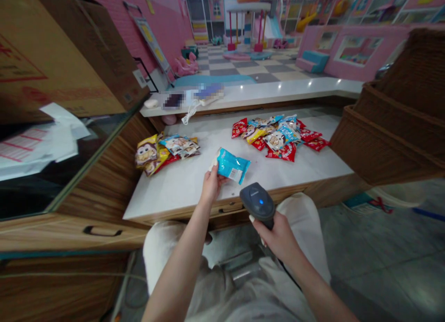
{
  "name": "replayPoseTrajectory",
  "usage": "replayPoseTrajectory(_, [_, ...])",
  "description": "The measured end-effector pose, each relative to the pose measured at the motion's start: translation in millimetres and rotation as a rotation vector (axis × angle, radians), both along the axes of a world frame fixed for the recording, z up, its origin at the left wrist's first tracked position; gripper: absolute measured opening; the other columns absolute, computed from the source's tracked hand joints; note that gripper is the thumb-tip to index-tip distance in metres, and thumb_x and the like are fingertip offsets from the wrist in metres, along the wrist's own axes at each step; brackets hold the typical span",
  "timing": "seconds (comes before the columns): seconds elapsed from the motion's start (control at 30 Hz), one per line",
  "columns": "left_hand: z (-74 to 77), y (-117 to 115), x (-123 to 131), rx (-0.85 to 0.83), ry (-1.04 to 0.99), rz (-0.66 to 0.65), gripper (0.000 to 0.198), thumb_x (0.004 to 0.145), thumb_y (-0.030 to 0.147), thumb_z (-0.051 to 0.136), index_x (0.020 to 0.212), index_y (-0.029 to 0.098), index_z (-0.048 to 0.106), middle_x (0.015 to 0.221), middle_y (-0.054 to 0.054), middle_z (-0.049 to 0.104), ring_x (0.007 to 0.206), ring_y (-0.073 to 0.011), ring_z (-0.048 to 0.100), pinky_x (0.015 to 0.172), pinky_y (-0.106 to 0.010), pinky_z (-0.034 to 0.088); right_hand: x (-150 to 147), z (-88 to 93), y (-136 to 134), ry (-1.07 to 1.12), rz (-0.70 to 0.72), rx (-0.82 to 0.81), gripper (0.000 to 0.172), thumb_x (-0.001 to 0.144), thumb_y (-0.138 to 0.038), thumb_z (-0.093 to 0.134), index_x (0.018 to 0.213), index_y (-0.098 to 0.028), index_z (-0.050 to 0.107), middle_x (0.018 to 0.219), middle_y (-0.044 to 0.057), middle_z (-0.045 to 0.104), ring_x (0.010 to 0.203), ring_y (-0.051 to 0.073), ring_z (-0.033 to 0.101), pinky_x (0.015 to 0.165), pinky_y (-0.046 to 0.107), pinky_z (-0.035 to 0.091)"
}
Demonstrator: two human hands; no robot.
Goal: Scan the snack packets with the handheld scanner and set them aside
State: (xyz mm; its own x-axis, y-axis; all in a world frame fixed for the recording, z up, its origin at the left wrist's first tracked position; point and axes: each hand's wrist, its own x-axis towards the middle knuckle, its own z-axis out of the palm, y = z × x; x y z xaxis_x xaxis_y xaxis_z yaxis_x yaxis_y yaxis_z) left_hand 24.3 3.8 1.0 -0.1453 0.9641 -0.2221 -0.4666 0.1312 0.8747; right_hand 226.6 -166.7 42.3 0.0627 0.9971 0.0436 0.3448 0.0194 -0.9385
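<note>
My left hand (pixel 211 183) is closed on the left end of a blue snack bag (pixel 229 164), held just above the white desk with its barcode label facing up. In my right hand (pixel 278 231) is a dark grey barcode scanner (pixel 256 199) with a blue light lit on top; its head points toward the bag. To the left lies a small pile of yellow, blue and red snack bags (pixel 179 145). A larger heap of red, blue and yellow snack bags (pixel 280 135) lies at the right back of the desk.
A cardboard box (pixel 69 57) and loose papers (pixel 38 138) are at the left. Brown woven baskets (pixel 392 108) lean over the right end of the white desk (pixel 174 192). Along the raised back ledge (pixel 264 93) lie a white cable (pixel 189 113) and blurred items.
</note>
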Motion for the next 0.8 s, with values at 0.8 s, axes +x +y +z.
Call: replayPoseTrajectory(0.8, [2.9,-0.4,5.3,0.001,-0.04,0.037,0.054,0.083,0.067,0.092,0.09,0.02,0.067,0.068,-0.001,0.071,0.08,-0.0263,0.083,0.08,-0.04,0.071,-4.8,2.1,-0.1,0.01,0.037,-0.059,0.024,0.085,-0.047,0.067,0.07,-0.031,0.057,0.044,-0.003,0.056,0.039,0.021,0.058,0.043,0.028,0.044])
